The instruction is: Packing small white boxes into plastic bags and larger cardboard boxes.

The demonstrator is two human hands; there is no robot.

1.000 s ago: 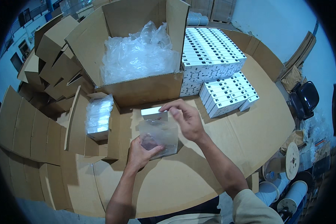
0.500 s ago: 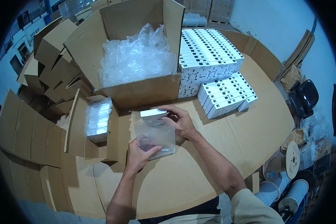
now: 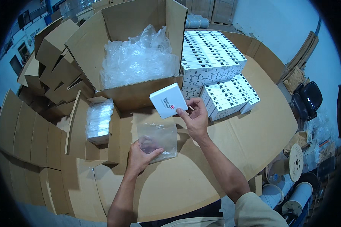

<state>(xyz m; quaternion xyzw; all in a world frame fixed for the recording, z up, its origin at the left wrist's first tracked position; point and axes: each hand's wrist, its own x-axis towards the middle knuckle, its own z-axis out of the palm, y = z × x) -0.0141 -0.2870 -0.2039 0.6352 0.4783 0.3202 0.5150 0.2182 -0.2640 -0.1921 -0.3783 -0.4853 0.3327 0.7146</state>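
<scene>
A flat square white box [image 3: 166,99] with small print on its face is gripped at its lower right corner by my right hand [image 3: 197,120], thumb on the face. It is tilted and held up in front of the large carton. Lower and to the left, my left hand [image 3: 141,156] pinches a clear plastic bag [image 3: 163,132] between thumb and fingers. No box shows inside the bag, and a gap separates it from the white box. Some left-hand fingers lie behind the film and show only dimly.
A large open carton [image 3: 140,92] full of clear plastic bags [image 3: 140,60] stands ahead. At left, a small open carton [image 3: 115,132] holds bagged boxes [image 3: 99,123]. White boxes [image 3: 231,100] are stacked at right. Folded cartons [image 3: 57,75] pile at far left; cable spools [image 3: 296,162] lie lower right.
The white box has gone from the bag's mouth up and right in my right hand, turning its printed face into view. My left hand and the bag have barely moved.
</scene>
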